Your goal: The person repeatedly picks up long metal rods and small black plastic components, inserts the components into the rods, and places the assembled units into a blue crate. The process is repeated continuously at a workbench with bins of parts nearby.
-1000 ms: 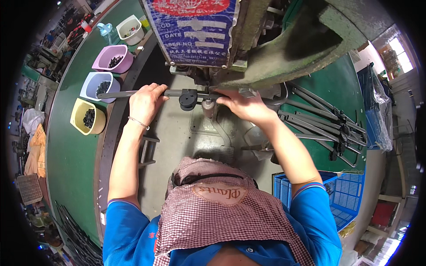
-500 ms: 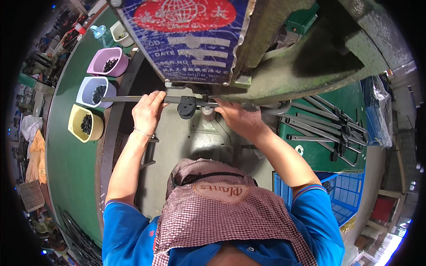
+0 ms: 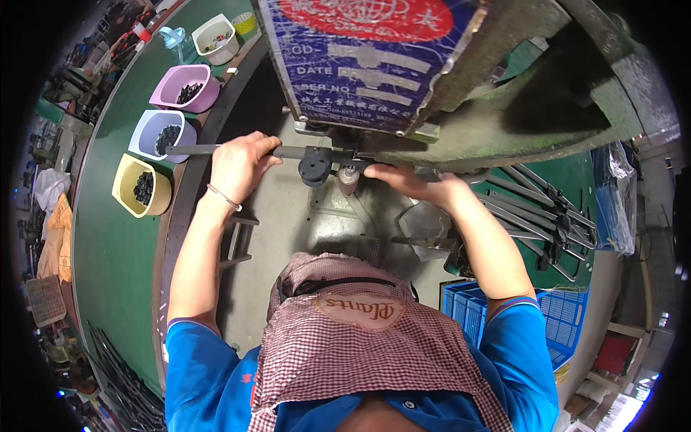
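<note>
1. I see my left hand [image 3: 241,162] clenched on a long metal bar [image 3: 191,150]; it lies level under the press [image 3: 504,108], likely to line it up.
2. My right hand [image 3: 407,180] pinches the bar's far-right stretch by a black knob [image 3: 315,165]; two grips steady it.
3. Three tubs [image 3: 142,185] of black parts sit left on the green counter [image 3: 108,252], within reach.

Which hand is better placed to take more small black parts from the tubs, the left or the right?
Probably the left. The left hand grips the metal bar close to the blue tub and yellow tub. The right hand is under the machine head, farther from them.
</note>
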`<state>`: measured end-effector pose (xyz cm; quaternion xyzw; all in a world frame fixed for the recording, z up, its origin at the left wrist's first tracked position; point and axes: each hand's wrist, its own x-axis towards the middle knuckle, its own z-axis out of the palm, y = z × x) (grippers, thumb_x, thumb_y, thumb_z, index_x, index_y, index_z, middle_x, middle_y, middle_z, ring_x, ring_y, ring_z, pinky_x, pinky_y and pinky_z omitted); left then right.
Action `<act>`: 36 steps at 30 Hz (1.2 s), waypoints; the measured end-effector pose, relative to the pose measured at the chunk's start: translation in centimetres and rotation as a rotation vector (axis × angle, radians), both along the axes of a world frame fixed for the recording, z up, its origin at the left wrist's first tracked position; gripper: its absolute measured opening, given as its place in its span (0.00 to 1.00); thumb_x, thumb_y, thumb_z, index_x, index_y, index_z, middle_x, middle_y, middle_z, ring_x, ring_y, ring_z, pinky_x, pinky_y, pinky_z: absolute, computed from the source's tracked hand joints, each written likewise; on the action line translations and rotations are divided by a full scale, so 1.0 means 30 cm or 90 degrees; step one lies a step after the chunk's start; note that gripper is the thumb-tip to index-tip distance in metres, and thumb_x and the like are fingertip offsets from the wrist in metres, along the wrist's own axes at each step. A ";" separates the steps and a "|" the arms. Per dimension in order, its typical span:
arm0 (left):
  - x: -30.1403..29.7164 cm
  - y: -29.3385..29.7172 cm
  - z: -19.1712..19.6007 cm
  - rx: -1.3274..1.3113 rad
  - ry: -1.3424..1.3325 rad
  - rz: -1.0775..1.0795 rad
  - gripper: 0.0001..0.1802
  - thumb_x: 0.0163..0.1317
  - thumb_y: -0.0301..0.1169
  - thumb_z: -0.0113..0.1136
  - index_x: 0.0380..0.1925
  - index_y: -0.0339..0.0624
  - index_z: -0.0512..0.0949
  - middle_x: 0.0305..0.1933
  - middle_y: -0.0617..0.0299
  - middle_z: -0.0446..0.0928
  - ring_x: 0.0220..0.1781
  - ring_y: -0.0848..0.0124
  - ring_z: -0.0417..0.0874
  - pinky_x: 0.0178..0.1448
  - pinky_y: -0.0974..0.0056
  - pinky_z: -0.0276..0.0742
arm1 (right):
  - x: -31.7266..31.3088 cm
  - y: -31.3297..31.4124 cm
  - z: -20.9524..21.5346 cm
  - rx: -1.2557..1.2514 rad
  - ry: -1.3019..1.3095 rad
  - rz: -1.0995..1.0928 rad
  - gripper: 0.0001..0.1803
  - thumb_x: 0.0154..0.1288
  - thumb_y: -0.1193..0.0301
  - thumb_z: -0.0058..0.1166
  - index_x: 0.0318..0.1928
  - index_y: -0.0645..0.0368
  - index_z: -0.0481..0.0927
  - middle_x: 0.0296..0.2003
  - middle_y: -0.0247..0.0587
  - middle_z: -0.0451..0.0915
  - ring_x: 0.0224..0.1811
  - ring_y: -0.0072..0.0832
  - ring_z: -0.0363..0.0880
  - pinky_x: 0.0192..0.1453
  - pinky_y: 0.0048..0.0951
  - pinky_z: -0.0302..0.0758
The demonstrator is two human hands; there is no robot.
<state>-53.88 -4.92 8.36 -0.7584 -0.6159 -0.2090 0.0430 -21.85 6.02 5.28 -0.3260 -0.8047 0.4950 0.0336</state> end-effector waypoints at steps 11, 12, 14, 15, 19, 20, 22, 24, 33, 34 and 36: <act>0.001 0.001 0.015 -0.030 0.029 0.018 0.17 0.50 0.32 0.73 0.42 0.48 0.85 0.38 0.65 0.83 0.40 0.61 0.86 0.41 0.58 0.81 | -0.010 -0.054 0.041 0.236 -0.022 -0.043 0.25 0.69 0.54 0.60 0.60 0.54 0.78 0.61 0.45 0.77 0.66 0.40 0.74 0.70 0.41 0.69; 0.002 0.003 0.009 -0.033 0.027 0.010 0.18 0.49 0.32 0.73 0.43 0.48 0.85 0.38 0.65 0.83 0.40 0.61 0.85 0.41 0.58 0.81 | -0.009 -0.058 0.029 0.272 -0.016 -0.046 0.26 0.70 0.54 0.58 0.61 0.56 0.77 0.63 0.48 0.75 0.67 0.42 0.72 0.71 0.42 0.68; 0.009 0.002 -0.012 -0.026 0.027 0.007 0.18 0.49 0.32 0.74 0.42 0.48 0.85 0.39 0.65 0.83 0.39 0.62 0.85 0.40 0.59 0.82 | -0.009 -0.071 -0.031 0.393 0.010 -0.063 0.26 0.71 0.55 0.57 0.63 0.56 0.77 0.66 0.51 0.72 0.69 0.45 0.69 0.73 0.44 0.65; 0.013 0.004 -0.032 0.007 0.021 0.013 0.18 0.49 0.31 0.74 0.42 0.47 0.85 0.39 0.65 0.83 0.39 0.61 0.85 0.40 0.59 0.82 | -0.009 -0.083 -0.076 0.478 0.029 -0.080 0.26 0.71 0.56 0.57 0.62 0.55 0.78 0.67 0.51 0.72 0.70 0.46 0.68 0.74 0.44 0.63; 0.012 -0.012 -0.078 0.011 -0.012 0.015 0.18 0.48 0.30 0.74 0.42 0.47 0.85 0.39 0.65 0.83 0.39 0.62 0.86 0.40 0.59 0.81 | -0.018 -0.094 -0.092 0.512 0.020 -0.078 0.26 0.69 0.56 0.59 0.62 0.53 0.79 0.66 0.50 0.72 0.71 0.46 0.66 0.75 0.47 0.61; 0.004 -0.007 -0.071 -0.015 -0.016 0.013 0.18 0.48 0.30 0.74 0.42 0.47 0.85 0.38 0.65 0.83 0.39 0.62 0.86 0.39 0.58 0.81 | -0.015 -0.077 -0.065 0.412 0.033 -0.056 0.27 0.68 0.55 0.60 0.63 0.53 0.78 0.66 0.47 0.73 0.70 0.44 0.68 0.74 0.45 0.63; -0.033 0.006 -0.073 -0.080 -0.051 -0.015 0.25 0.49 0.33 0.76 0.50 0.46 0.84 0.42 0.67 0.82 0.35 0.68 0.83 0.37 0.63 0.77 | -0.017 -0.078 -0.078 0.479 0.056 -0.074 0.26 0.68 0.55 0.60 0.62 0.52 0.80 0.64 0.44 0.75 0.68 0.41 0.71 0.72 0.42 0.66; -0.015 0.002 -0.063 -0.129 -0.437 -0.029 0.32 0.53 0.41 0.74 0.59 0.45 0.79 0.48 0.68 0.80 0.34 0.73 0.77 0.38 0.68 0.74 | -0.015 -0.091 -0.082 0.589 0.072 -0.112 0.25 0.66 0.57 0.62 0.60 0.52 0.81 0.60 0.43 0.78 0.64 0.39 0.75 0.69 0.40 0.69; 0.287 -0.122 -0.035 -0.288 -1.271 -0.232 0.53 0.65 0.76 0.31 0.78 0.50 0.52 0.70 0.55 0.66 0.55 0.73 0.75 0.55 0.66 0.73 | -0.217 -0.338 0.077 0.440 0.352 -0.186 0.21 0.52 0.67 0.71 0.48 0.53 0.84 0.33 0.34 0.79 0.38 0.37 0.76 0.43 0.38 0.75; 0.301 -0.125 -0.039 -0.277 -1.222 -0.227 0.54 0.65 0.77 0.30 0.78 0.50 0.51 0.70 0.55 0.66 0.56 0.73 0.75 0.57 0.66 0.72 | -0.231 -0.339 0.051 0.439 0.355 -0.184 0.20 0.52 0.68 0.71 0.48 0.53 0.84 0.32 0.33 0.77 0.37 0.36 0.73 0.42 0.36 0.74; 0.330 -0.131 -0.031 -0.254 -1.204 -0.231 0.50 0.68 0.72 0.40 0.78 0.48 0.52 0.69 0.57 0.66 0.57 0.75 0.74 0.60 0.68 0.70 | -0.228 -0.347 0.030 0.399 0.361 -0.204 0.20 0.52 0.70 0.71 0.48 0.54 0.84 0.32 0.34 0.77 0.37 0.36 0.74 0.42 0.36 0.75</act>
